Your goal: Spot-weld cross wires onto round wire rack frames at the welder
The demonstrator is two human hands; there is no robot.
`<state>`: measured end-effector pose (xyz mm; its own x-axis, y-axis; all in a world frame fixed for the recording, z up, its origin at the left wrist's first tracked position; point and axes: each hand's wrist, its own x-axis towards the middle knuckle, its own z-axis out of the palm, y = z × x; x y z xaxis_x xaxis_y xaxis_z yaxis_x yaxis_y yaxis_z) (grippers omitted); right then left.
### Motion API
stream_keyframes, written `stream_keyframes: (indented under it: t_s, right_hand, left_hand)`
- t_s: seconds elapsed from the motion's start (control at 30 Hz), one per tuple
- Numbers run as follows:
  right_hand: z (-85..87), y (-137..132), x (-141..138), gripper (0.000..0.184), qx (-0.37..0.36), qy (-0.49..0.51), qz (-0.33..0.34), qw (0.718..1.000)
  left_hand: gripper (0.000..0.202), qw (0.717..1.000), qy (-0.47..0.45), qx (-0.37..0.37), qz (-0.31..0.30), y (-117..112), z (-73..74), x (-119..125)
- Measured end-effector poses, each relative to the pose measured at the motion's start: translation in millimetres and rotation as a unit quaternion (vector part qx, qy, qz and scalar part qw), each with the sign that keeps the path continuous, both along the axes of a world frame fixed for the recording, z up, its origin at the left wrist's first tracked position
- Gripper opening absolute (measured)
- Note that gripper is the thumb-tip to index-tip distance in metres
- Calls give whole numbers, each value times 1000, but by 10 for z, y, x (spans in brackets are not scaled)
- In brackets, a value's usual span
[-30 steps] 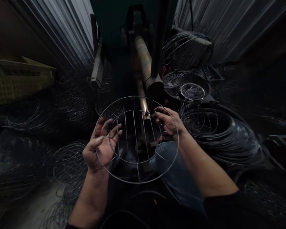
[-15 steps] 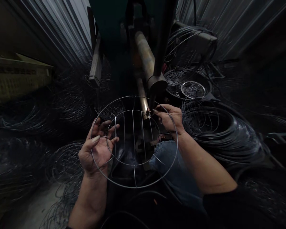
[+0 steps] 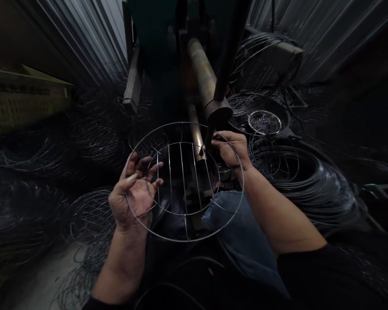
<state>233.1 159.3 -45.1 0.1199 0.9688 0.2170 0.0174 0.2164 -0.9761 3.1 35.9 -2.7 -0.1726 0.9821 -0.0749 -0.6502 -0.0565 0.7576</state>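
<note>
A round wire frame (image 3: 184, 234), two concentric rings joined by straight cross wires, hangs in front of me over my lap. My left hand (image 3: 134, 193) supports its left side from below, palm up, thumb over the outer ring and fingers curled through the wires. My right hand (image 3: 229, 148) pinches the frame's upper right part, where a short wire meets the rings right under the dark tip of a machine head (image 3: 218, 113). A brass-coloured cylinder (image 3: 202, 73) runs back from that head.
Thick coils of dark wire (image 3: 297, 181) lie at my right. Finished wire frames (image 3: 93, 215) are heaped on the floor at left. A shallow metal dish (image 3: 264, 122) with small pieces sits behind the right hand. Corrugated metal walls close in both sides.
The frame and both hands have risen slightly and shifted toward the machine head. The right hand's pinch point sits closer under the tip. The view has tilted a little.
</note>
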Motion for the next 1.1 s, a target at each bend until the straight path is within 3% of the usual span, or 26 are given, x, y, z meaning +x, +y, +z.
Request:
stream_keyframes:
  t_s: [0.37,0.5,0.57,0.67,0.8,0.97,1.1]
  right_hand:
    - [64,49,10,17,-28,-2,37,999]
    - [75,-21,67,14,-69,14,62,996]
    - [56,-153,168,16,-103,69,64,990]
    - [-2,-447,372,34,-152,150,87,973]
    - [-85,-833,485,34,-161,186,90,965]
    - [-62,-1367,286,28,-111,123,-3,986]
    - [-16,-1677,193,20,-34,43,-25,998]
  left_hand:
    - [40,1000,-7,-8,-4,-21,76,48]
    - [40,1000,-9,-12,-11,-59,112,65]
    - [40,1000,-6,-17,-15,-82,143,66]
    - [37,999,-3,-27,-26,-69,181,35]
    - [46,995,-23,-65,-69,121,169,-63]
    - [55,981,-63,-103,-149,388,123,-155]
    - [52,984,-48,-83,-153,294,116,-138]
